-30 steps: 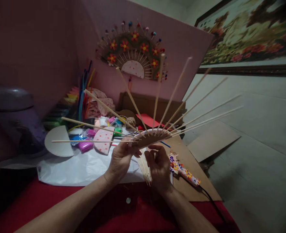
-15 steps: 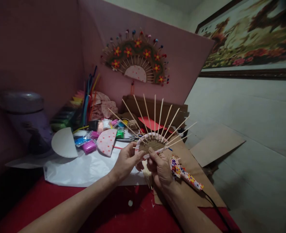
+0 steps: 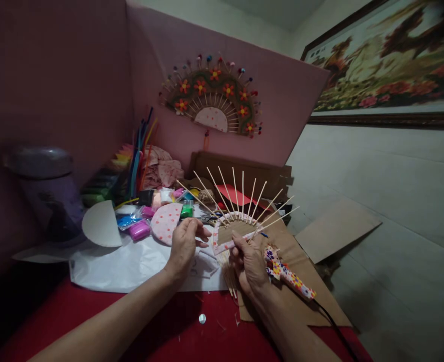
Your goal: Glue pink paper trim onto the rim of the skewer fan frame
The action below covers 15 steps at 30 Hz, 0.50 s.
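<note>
We are holding the fan frame (image 3: 229, 232) above the table (image 3: 161, 327), over the right end of the white sheet (image 3: 108, 274) and near the left edge of the cardboard sheet (image 3: 325, 289). Our right hand (image 3: 252, 261) grips its straight lower edge, thumb on the bare face and fingers behind; our left hand (image 3: 187, 239) is just off its left end, fingers loosely bent with nothing visible in them, though we cannot tell whether the tips meet. With one hand bearing it, the frame could tilt, and its long ribs (image 3: 238, 188) might work loose at their roots if they knock the clutter behind. The flowered tool (image 3: 287, 275), seemingly a glue gun, lies close by our right wrist; if hot, it could burn us, and a tug on its cord (image 3: 329, 318), which runs to the table's front right corner, could drag it. A forearm might also scatter the loose sticks (image 3: 228, 278) under the frame. Counting, we find one frame with about eleven ribs, two half-round panels lying left, one white (image 3: 101, 224) and one dotted (image 3: 165, 224), one tool, one finished fan (image 3: 211, 119) bearing eight orange flowers, and one small disc (image 3: 202, 319) towards the table's front edge; the loose sticks overlap too much to count.
</note>
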Tool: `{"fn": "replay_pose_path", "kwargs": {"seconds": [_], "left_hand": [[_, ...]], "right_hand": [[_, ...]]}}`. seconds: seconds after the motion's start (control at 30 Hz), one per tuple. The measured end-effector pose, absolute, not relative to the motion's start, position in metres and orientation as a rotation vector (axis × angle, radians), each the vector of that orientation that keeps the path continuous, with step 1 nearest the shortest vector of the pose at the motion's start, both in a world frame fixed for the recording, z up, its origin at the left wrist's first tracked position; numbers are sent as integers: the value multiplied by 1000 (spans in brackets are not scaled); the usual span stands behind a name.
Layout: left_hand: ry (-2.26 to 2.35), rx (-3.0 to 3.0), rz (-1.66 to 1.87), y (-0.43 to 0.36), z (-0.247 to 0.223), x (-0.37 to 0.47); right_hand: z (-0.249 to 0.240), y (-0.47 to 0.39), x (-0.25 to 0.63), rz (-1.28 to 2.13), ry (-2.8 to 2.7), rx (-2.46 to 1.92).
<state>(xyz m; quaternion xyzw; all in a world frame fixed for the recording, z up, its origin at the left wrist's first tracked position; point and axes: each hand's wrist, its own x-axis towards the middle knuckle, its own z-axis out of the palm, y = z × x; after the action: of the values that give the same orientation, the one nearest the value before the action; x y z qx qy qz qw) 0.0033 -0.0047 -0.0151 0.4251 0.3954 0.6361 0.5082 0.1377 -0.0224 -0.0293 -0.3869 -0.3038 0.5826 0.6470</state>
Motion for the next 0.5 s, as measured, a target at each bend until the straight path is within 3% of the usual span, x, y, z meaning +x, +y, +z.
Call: {"fn": "replay_pose_path", "kwargs": {"seconds": [0.5], "left_hand": [[980, 1125, 1527, -2, -17, 4]], "right_hand": [[-30, -23, 137, 1317, -721, -858]]}}
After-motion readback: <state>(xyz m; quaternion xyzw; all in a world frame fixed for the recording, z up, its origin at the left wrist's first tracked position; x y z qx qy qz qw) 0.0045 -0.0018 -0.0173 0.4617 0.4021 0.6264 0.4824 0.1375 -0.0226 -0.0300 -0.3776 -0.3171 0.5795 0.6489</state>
